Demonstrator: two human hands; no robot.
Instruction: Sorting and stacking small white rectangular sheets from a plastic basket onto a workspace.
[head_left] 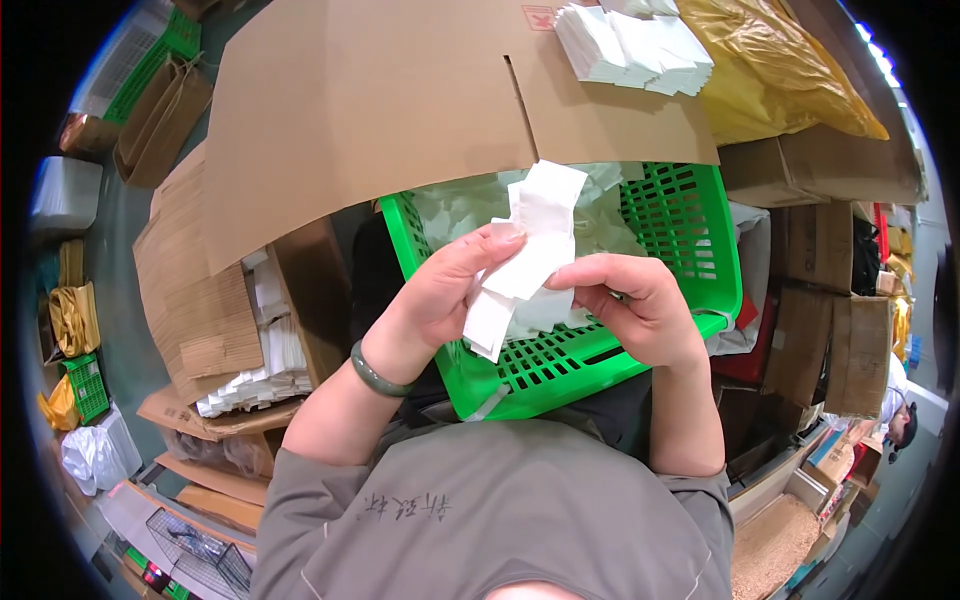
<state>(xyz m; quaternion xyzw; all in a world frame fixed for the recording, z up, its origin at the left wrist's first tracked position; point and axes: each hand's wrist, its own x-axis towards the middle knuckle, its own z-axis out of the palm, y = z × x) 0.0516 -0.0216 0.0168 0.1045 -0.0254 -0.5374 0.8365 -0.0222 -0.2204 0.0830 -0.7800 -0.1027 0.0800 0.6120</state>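
My left hand (450, 285) is closed around a loose, fanned bunch of small white paper packets (545, 230), held above a green plastic basket (545, 395). On the bunch's right side, my right hand (640, 310) pinches an edge between thumb and forefinger, its other fingers curled in. Inside the basket lie many loose white packets (455, 210), partly covered by my hands and by the cardboard. Whether the packets contain anything cannot be made out.
A large cardboard sheet (370, 110) overhangs the basket's far side. Neat stacks of white packets (640, 55) sit on it, beside a yellow plastic bag (775, 65). An open carton with white packets (265, 370) stands at left; cardboard boxes (825, 330) at right. Another person (898, 415) appears far right.
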